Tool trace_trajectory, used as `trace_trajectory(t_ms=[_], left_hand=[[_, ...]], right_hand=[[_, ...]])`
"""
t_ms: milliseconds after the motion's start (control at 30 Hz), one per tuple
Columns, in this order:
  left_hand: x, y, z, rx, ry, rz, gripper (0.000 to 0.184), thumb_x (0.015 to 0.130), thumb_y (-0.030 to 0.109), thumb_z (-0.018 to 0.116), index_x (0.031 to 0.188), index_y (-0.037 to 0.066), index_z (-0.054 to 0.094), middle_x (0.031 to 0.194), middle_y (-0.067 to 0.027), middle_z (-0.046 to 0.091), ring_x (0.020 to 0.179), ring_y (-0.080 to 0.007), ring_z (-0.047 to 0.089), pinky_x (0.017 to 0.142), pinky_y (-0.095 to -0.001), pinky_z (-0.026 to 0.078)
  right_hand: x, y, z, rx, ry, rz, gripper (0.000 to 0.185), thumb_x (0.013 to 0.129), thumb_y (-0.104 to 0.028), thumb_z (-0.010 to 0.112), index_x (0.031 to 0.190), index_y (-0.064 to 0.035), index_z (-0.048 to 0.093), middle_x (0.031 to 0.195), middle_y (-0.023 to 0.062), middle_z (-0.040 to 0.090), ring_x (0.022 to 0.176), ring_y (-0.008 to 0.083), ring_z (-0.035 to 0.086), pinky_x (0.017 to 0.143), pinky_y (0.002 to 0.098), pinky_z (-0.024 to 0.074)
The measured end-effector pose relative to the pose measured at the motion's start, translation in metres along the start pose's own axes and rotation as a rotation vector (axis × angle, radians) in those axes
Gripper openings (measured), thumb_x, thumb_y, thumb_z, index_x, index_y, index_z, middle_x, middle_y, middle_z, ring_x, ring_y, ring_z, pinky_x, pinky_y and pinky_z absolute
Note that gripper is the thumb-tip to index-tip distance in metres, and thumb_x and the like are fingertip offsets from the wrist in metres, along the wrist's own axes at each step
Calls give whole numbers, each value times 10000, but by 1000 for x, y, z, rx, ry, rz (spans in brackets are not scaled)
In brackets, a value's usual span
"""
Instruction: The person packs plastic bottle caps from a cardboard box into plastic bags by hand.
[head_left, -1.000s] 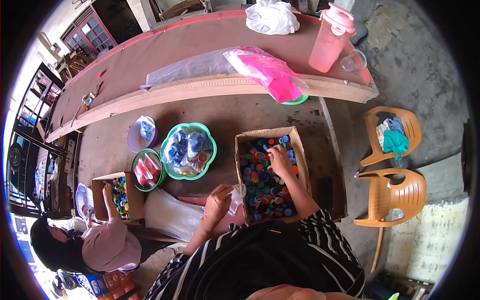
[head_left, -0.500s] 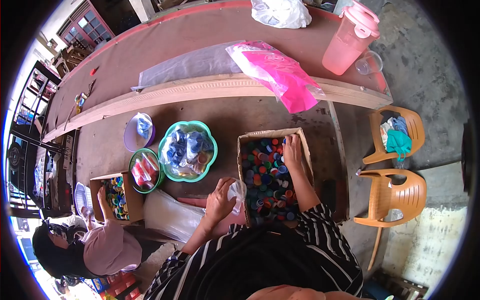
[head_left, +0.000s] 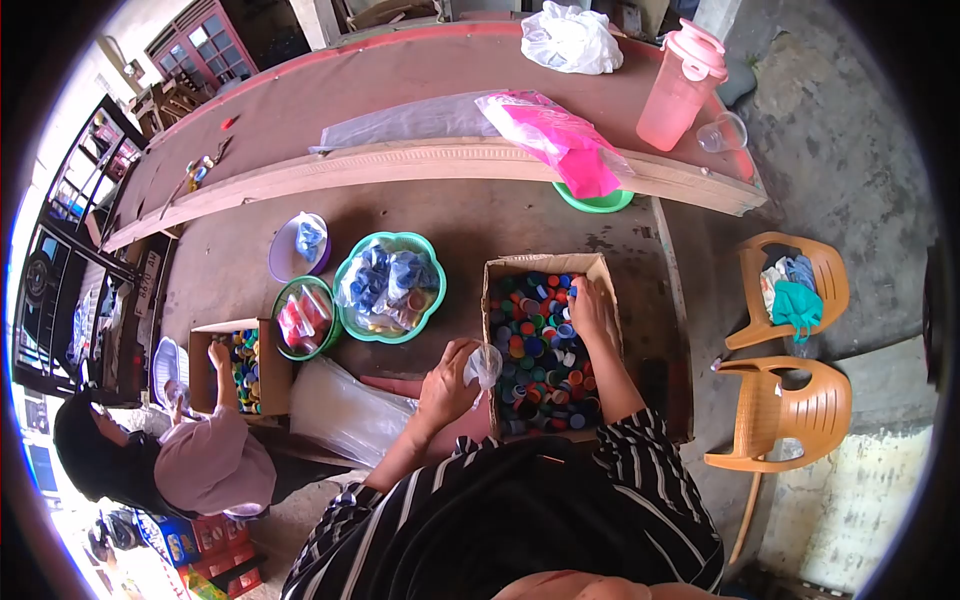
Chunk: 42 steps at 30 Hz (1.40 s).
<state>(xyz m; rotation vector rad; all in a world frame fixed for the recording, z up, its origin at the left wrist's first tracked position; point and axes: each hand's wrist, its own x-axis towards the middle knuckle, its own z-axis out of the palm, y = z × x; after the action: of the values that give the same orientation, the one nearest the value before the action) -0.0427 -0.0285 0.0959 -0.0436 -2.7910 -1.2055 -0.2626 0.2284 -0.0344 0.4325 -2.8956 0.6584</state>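
A cardboard box (head_left: 612, 345) full of bottle caps (head_left: 535, 347) in many colours stands in front of me. My right hand (head_left: 592, 310) reaches into its upper right part, fingers pinched on what looks like a blue bottle cap (head_left: 573, 291). Just left of the box, my left hand (head_left: 446, 388) is closed on a small clear plastic bag (head_left: 486, 366); how much is inside cannot be made out. Below that hand lies a stack of flat clear plastic bags (head_left: 345, 410).
A green basket (head_left: 437, 262) holds filled bags, beside a purple bowl (head_left: 278, 262) and a dark green basket (head_left: 331, 340). At left, a co-worker (head_left: 215, 460) reaches into another cap box (head_left: 270, 365). A wooden beam (head_left: 400, 165) crosses behind; orange chairs (head_left: 750, 420) stand right.
The view has shifted, showing a green bowl under the pink bag. My right hand has drawn slightly down from the box's far edge, and my left hand has come nearer the box with the bag.
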Motion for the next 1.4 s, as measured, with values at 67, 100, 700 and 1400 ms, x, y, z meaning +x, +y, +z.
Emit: trace_trajectory(t_ms=[67, 100, 700, 1400], left_hand=[[-5, 1, 1, -14, 55, 53, 554, 721, 51, 662, 1265, 56, 555, 1289, -138, 557, 1074, -396, 618, 855, -458, 548], [-9, 3, 2, -16, 62, 55, 556, 719, 48, 662, 1265, 53, 555, 1290, -146, 554, 1082, -402, 612, 866, -459, 543], [-34, 37, 22, -111, 73, -39, 639, 697, -11, 626, 1331, 20, 552, 1313, -177, 564, 1183, -382, 581, 971, -422, 494], [-51, 79, -19, -53, 282, -137, 617, 714, -76, 550, 1317, 51, 592, 1321, -128, 593, 847, -266, 656, 737, -335, 525]], right_hand=[[-18, -8, -7, 193, 105, -72, 300, 884, -33, 663, 1157, -38, 539, 1051, 166, 616, 1095, 344, 595, 920, 417, 505], [-29, -19, -16, 325, 90, -45, 305, 893, -42, 663, 1171, -38, 537, 1056, 163, 617, 1084, 336, 605, 916, 411, 507], [-135, -140, -99, 496, -90, -599, 254, 818, -94, 745, 1068, -125, 714, 1305, 105, 526, 1211, 323, 501, 1017, 449, 406], [33, 27, 36, -160, -56, -126, 253, 814, -150, 747, 1024, -47, 650, 1105, 148, 615, 1069, 334, 564, 938, 412, 477]])
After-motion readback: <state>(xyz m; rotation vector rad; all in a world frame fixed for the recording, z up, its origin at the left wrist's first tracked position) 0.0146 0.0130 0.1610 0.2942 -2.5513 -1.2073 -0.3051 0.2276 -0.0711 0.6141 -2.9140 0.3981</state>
